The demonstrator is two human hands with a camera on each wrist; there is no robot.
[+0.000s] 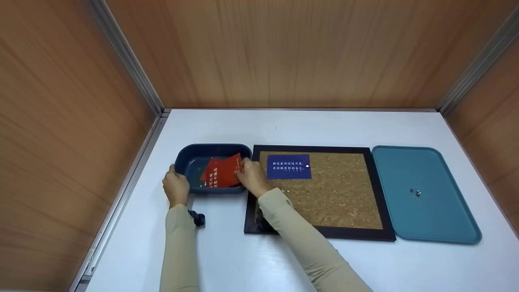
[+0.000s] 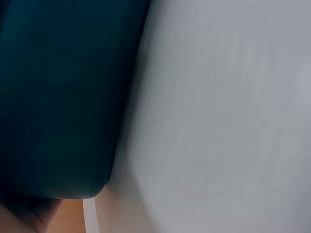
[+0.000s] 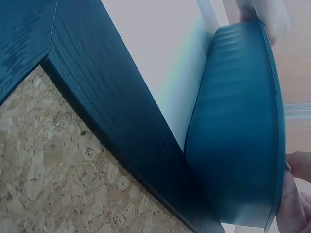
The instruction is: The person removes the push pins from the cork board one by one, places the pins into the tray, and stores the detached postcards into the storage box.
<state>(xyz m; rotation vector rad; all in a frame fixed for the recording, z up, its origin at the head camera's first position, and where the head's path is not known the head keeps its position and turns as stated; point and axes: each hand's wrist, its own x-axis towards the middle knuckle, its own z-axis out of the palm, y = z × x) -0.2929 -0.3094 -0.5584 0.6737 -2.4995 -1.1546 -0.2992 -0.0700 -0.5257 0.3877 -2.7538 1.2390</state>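
Observation:
A dark blue rectangular plastic bin [image 1: 215, 190] stands on the left of the white table. My left hand [image 1: 176, 187] holds the bin's left end by the rim. Inside lie overlapping red cards [image 1: 225, 168] with white writing. My right hand [image 1: 254, 178] reaches over the bin's right rim and pinches the right edge of the upper red card; in the right wrist view its fingers [image 3: 291, 199] curl over the rim. A purple-blue card [image 1: 288, 166] with white writing lies on the upper left of a dark-framed cork board [image 1: 332, 194], a white pin at its right edge.
To the right of the board, a flat teal tray [image 1: 429, 170] carries a few tiny shiny pieces [image 1: 418, 193]. The bin sits close against the board's left frame [image 3: 121, 97]. Wood-grain panels [image 1: 284, 52] enclose the table at the back and sides.

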